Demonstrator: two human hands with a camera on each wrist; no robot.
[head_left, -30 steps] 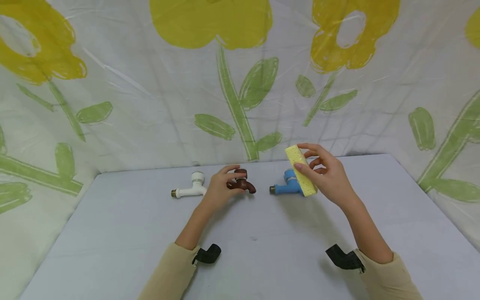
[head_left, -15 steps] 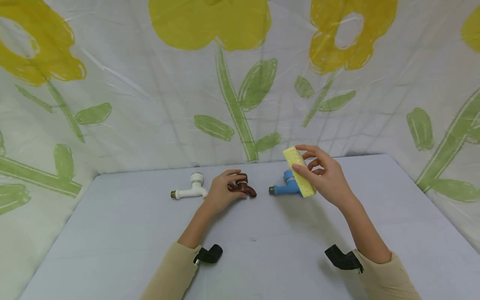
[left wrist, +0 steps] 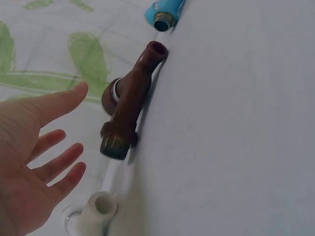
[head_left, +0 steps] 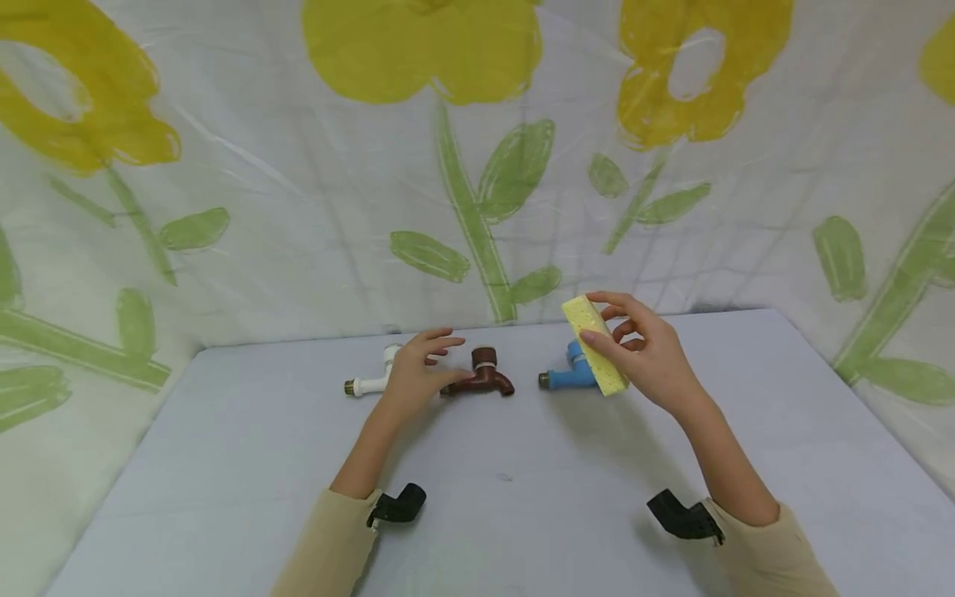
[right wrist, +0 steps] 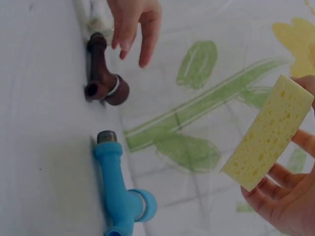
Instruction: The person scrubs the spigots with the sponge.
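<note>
Three faucets lie in a row along the back of the table: white (head_left: 369, 385), dark brown (head_left: 485, 380) and blue (head_left: 570, 377). My left hand (head_left: 418, 373) hovers between the white and brown faucets with fingers spread and nothing held; the left wrist view shows a gap between its fingers and the brown faucet (left wrist: 130, 98). The hand covers part of the white faucet in the head view. Above the blue faucet, my right hand (head_left: 649, 352) pinches a yellow sponge (head_left: 595, 344) between thumb and fingers. The sponge (right wrist: 270, 132) is tilted and hides the blue faucet's right end.
A pale table (head_left: 507, 514) carries the faucets. Behind it rises a white sheet (head_left: 298, 274) painted with yellow flowers and green leaves, meeting the table's back edge. Black wrist mounts (head_left: 399, 503) sit on the beige sleeves.
My left hand has let go of the brown faucet and moved left, baring more of it and covering more of the white one. The right hand keeps the sponge at nearly the same spot.
</note>
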